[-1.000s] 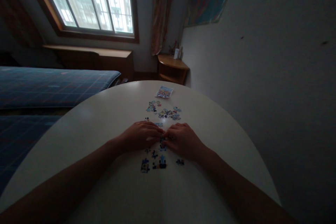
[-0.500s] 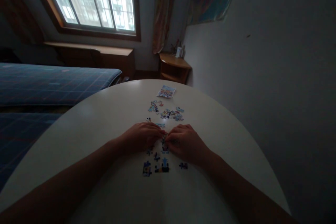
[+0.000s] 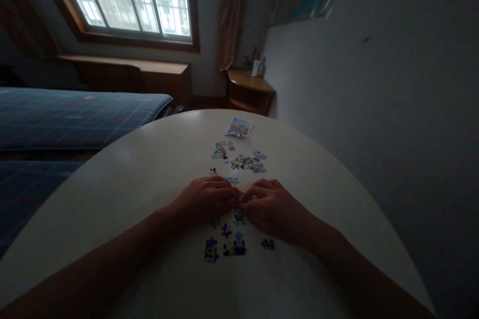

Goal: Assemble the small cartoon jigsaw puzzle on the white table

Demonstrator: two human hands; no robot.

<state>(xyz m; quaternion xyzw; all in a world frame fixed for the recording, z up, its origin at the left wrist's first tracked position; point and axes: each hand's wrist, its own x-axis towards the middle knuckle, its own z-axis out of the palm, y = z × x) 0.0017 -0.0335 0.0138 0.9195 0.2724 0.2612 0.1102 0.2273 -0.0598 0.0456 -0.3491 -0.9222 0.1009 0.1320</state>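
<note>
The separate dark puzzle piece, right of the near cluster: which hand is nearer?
Right. The right hand lies just beyond the puzzle piece; the left hand rests farther off, past the near cluster.

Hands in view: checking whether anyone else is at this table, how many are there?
2: left hand and right hand, fingertips meeting over puzzle pieces; no others visible.
</note>
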